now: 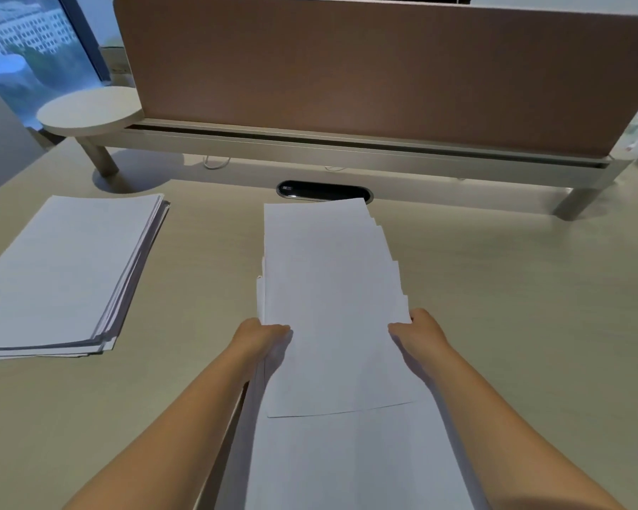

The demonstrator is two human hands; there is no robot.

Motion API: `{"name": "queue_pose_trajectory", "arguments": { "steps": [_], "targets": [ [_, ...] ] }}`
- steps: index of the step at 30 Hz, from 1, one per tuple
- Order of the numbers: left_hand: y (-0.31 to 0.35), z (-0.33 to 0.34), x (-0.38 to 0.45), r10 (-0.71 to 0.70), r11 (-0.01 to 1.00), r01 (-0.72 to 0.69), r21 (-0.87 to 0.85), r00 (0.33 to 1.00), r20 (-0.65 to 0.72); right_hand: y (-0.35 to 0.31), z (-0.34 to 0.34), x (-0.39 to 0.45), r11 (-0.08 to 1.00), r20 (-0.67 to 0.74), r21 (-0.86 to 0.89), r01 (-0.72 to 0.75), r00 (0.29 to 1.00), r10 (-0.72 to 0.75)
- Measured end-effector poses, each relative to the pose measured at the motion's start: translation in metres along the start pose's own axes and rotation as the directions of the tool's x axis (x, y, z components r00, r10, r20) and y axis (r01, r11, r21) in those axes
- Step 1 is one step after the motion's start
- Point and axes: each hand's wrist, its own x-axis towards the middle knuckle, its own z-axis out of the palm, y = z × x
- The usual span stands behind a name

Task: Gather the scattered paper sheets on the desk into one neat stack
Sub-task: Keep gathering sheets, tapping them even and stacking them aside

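With the left hand [264, 334] and right hand [418, 331] each closing a grip on a side of the fanned sheets [332, 288] mid-table [512, 288], the staggered right edges could slip and splay if squeezed unevenly, well apart from the other stack [63, 266].

The paper sheets [332, 288] in the middle are plain white, shading to a faint bluish grey, with no print on them. The stack [63, 266] to the left is the same white, its edges showing thin grey lines. The desk [512, 288] is pale beige with a faint wood grain. The partition [365, 75] behind is a flat reddish brown, and its frame [347, 156] is cream. The cable slot [323, 191] is glossy black. The round shelf [89, 108] is off-white. The window [23, 49] shows blue-green.
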Motion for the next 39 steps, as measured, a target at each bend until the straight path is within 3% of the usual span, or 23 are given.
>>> {"name": "queue_pose_trajectory", "arguments": {
  "steps": [4,7,13,15,19,26,34,39],
  "targets": [
    [-0.006,0.004,0.003,0.043,0.999,-0.043,-0.001,0.999,-0.02,0.0,0.001,-0.003,0.96,-0.028,-0.281,0.013,0.999,-0.022],
    [-0.015,-0.004,0.005,0.049,0.999,-0.049,0.016,0.999,-0.014,0.003,-0.002,0.002,0.951,-0.098,-0.31,0.015,0.994,-0.048],
    [-0.028,-0.019,-0.002,0.184,0.98,-0.191,-0.05,0.976,-0.114,-0.006,0.002,-0.001,0.998,0.046,0.056,0.023,0.999,-0.026],
    [-0.028,-0.029,-0.006,0.21,0.97,-0.226,-0.09,0.965,-0.16,-0.012,0.005,-0.005,0.981,0.167,0.189,-0.043,0.986,0.011],
    [-0.018,-0.05,-0.017,0.279,0.939,-0.313,-0.14,0.935,-0.218,-0.036,0.017,-0.021,0.963,0.317,0.264,-0.055,0.948,-0.033],
    [0.034,-0.087,-0.056,0.408,0.857,-0.473,-0.206,0.865,-0.292,-0.106,0.016,-0.058,0.881,0.153,0.402,0.248,0.931,-0.332],
    [0.097,-0.113,-0.103,0.522,0.745,-0.611,-0.266,0.783,-0.338,-0.174,-0.009,-0.1,0.813,-0.052,0.318,0.487,0.865,-0.498],
    [0.112,-0.122,-0.113,0.593,0.676,-0.67,-0.306,0.742,-0.313,-0.193,-0.02,-0.109,0.785,-0.094,0.318,0.532,0.842,-0.532]
  ]
}}
